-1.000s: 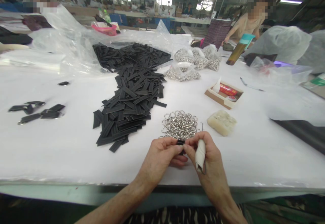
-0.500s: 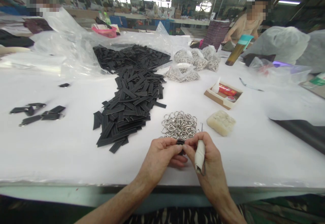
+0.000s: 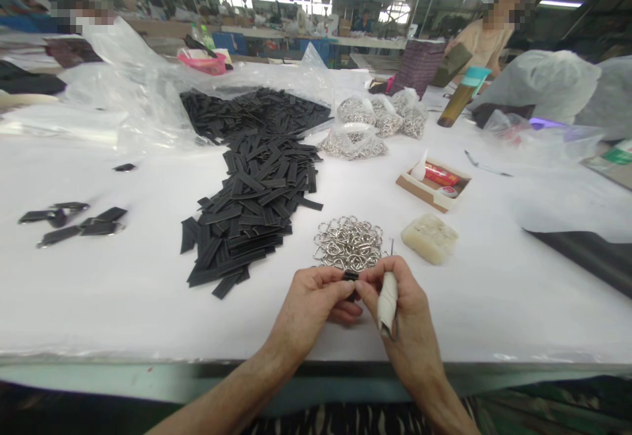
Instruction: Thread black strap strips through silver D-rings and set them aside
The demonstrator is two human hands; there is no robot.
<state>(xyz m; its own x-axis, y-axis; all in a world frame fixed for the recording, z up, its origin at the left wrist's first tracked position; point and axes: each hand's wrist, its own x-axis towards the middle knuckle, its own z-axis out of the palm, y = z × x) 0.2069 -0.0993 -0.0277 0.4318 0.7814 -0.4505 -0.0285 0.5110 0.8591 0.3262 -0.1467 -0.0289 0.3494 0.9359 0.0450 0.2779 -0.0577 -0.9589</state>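
Olive piece (image 3: 451, 65) higher — strip (image 3: 351, 276) between hands (image 3: 311, 300) (image 3: 411, 303)

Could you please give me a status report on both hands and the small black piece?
Left hand and right hand: both pinching small black piece. Pale-handled tool also in right hand. Metal rings heaped just beyond, not covering the piece.

Left hand (image 3: 316, 300) and right hand (image 3: 407, 303) are pinching small black piece (image 3: 351, 276); right hand is also holding pale-handled tool (image 3: 388, 295); metal rings (image 3: 349, 244) are lying just beyond hands on white worktop (image 3: 123, 310); black strips (image 3: 251, 204) are lying heaped to left; yellowish block (image 3: 428, 239) and open box (image 3: 419, 196) are sitting to right; bagged rings (image 3: 353, 144) are resting farther back
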